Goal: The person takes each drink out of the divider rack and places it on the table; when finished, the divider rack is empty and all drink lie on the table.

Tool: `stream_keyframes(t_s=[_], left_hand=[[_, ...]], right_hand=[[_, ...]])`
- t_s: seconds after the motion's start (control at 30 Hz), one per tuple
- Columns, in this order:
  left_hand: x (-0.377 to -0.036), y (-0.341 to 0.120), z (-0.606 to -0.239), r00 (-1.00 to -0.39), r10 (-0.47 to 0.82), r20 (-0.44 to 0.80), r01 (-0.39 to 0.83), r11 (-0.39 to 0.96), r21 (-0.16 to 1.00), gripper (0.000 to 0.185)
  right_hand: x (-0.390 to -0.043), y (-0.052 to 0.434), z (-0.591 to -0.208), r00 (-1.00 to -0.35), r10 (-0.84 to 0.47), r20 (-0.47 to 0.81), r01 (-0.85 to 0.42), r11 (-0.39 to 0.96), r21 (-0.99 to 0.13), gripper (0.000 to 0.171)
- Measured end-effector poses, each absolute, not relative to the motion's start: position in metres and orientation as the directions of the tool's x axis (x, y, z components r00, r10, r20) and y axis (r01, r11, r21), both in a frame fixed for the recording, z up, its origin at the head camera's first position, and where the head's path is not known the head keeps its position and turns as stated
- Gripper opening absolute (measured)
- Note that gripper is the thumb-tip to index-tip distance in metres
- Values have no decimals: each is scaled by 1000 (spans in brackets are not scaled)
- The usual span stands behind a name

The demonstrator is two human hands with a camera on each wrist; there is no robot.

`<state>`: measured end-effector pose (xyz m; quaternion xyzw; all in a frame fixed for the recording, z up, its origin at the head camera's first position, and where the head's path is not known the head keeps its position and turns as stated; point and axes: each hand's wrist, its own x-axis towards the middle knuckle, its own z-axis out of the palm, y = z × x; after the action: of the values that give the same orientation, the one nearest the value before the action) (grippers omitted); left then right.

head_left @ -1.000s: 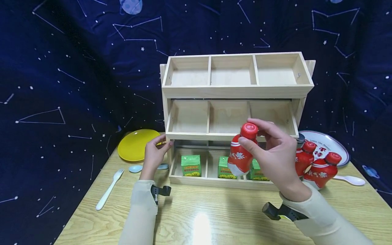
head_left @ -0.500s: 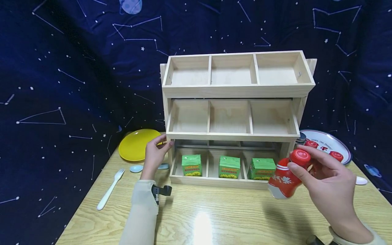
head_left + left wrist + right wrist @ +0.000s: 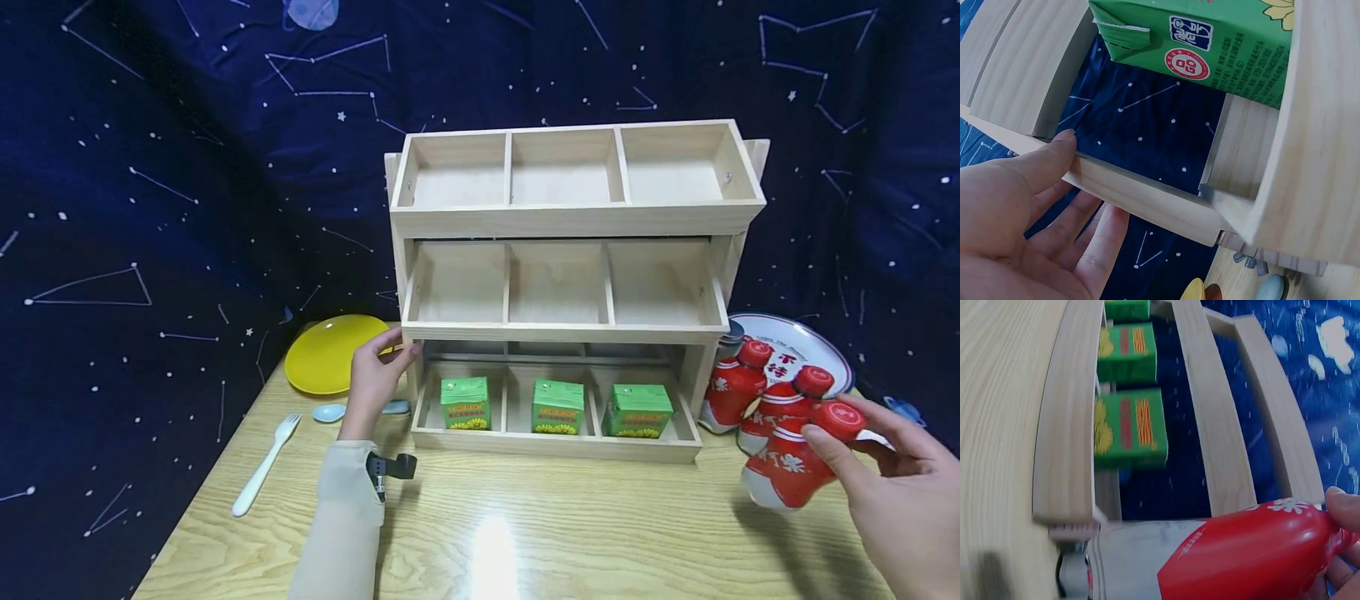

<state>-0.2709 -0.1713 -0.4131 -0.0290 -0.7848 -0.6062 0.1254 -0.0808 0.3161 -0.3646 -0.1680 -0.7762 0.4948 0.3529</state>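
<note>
1. Right hand (image 3: 903, 492) is down at the right edge of the table, fingers curled around the neck and cap of a red bottle (image 3: 787, 467). The bottle is tilted, cap pointing up-right, white base toward the table. Can't tell from the head view whether the base touches the wood.
2. Left hand (image 3: 375, 379) rests on the left side post of the wooden rack (image 3: 570, 218), thumb on the front edge, fingers relaxed and fairly straight against the wood. It's not wrapped around anything.
3. Just behind the held bottle stand two more red bottles (image 3: 738, 387), upright and right beside each other, near the rack's right side.
4. Behind those there's a white plate with red lettering (image 3: 813, 346).
5. The rack has three tiers of three compartments. The bottom tier holds three green cartons (image 3: 558, 408), one per compartment.
6. Left of the rack: a yellow plate (image 3: 330, 354), a light blue spoon (image 3: 333, 412) and a white fork (image 3: 262, 467), all on the wooden table (image 3: 525, 533).
</note>
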Motion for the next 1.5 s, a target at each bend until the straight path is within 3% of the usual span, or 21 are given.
stream_keyframes(t_s=[0.2,0.5,0.67,0.8,1.03,1.3,1.5], left_hand=[[-271,-171,-412,-967,-110,228,194,259,946,45],[-270,-170,-412,-966,-108,233,197,267,943,46],[-270,-170,-413,-969,-104,222,188,267,945,46],[-269,-169,-412,-970,-109,220,185,264,947,45],[-270,-170,-412,-970,-111,218,183,264,947,44],[-271,-169,-413,-970,-102,221,190,250,949,46],[-270,-170,-413,-970,-110,218,185,252,950,46]], right_hand=[[-88,348,-381,-623,663,416,-70,482,-873,49],[-107,380,-398,-616,735,282,83,416,-906,48],[-113,392,-406,-594,747,298,55,408,-911,46],[-115,400,-407,-619,722,310,-4,392,-920,45],[-112,415,-410,-764,555,328,-80,424,-902,48],[-105,397,-396,-679,653,336,175,587,-790,63],[-97,376,-376,-663,656,361,200,619,-759,64]])
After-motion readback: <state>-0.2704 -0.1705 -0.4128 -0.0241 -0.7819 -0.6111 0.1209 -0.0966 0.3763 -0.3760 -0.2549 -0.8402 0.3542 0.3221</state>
